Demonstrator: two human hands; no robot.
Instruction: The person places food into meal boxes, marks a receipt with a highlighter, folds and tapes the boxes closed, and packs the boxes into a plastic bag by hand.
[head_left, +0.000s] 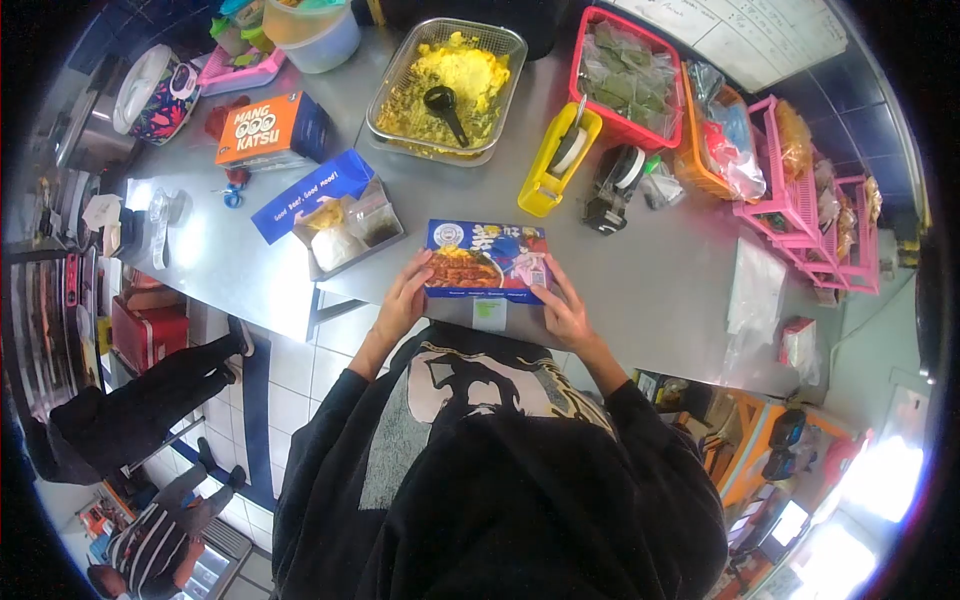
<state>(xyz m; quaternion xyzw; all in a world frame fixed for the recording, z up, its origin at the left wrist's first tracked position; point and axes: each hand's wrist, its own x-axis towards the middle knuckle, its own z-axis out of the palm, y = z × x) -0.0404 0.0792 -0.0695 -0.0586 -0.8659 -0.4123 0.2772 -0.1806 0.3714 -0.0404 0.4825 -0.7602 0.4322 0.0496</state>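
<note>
A blue printed food box (480, 268) with a picture of a meal on its lid lies at the table's front edge, its lid down. My left hand (402, 300) grips its left side. On the opposite side, my right hand (566, 308) holds the right edge, fingers along the corner. A small pale green label (489, 314) shows just below the box's front. To the left, an open food box (352, 240) with its blue lid raised contains a white wrapped portion, something yellow and a dark packet.
Behind stands a clear tub (385, 115) of yellow food with a black scoop (445, 112). Nearby are a yellow tape dispenser (545, 185), a black tape dispenser (608, 200), a red basket (578, 70) of packets, an orange box (262, 130) and blue scissors (233, 195). Two people are at left.
</note>
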